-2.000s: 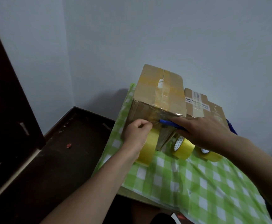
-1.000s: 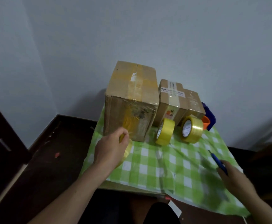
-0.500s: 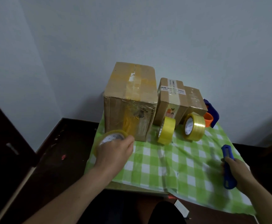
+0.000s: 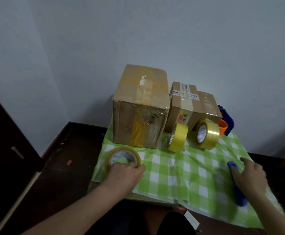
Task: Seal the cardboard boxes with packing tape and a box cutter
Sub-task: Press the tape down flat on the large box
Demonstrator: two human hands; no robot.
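A green checked cloth [image 4: 172,177] is spread over a low surface set against a pale wall, with a dark floor [image 4: 62,158] seen to its left. At the far edge of the cloth a tall cardboard box [image 4: 138,106] is stood upright, its top seam and front face covered with yellowish tape. Just to its right a smaller box [image 4: 183,106] bearing a printed label is placed, and a third box [image 4: 208,106] is pressed against that one. Two tape rolls are stood on edge in front of the smaller boxes: a yellow roll [image 4: 179,139] and a paler roll [image 4: 208,134], apart from each other. A blue and orange tape dispenser [image 4: 226,121] is partly hidden behind the third box.

Nearer the camera, a flat tape roll [image 4: 121,156] is laid on the cloth just in front of the tall box. It is held by the left hand [image 4: 126,173]: the fingers are curled over its near rim into the core and the thumb is set against its outer right side.

A blue box cutter [image 4: 239,197] is laid on the right part of the cloth, well apart from the boxes. Its middle is covered by the right hand [image 4: 250,177], whose forefinger is stretched forward. The hand is blurred, so it cannot be told whether the cutter is gripped or only touched.
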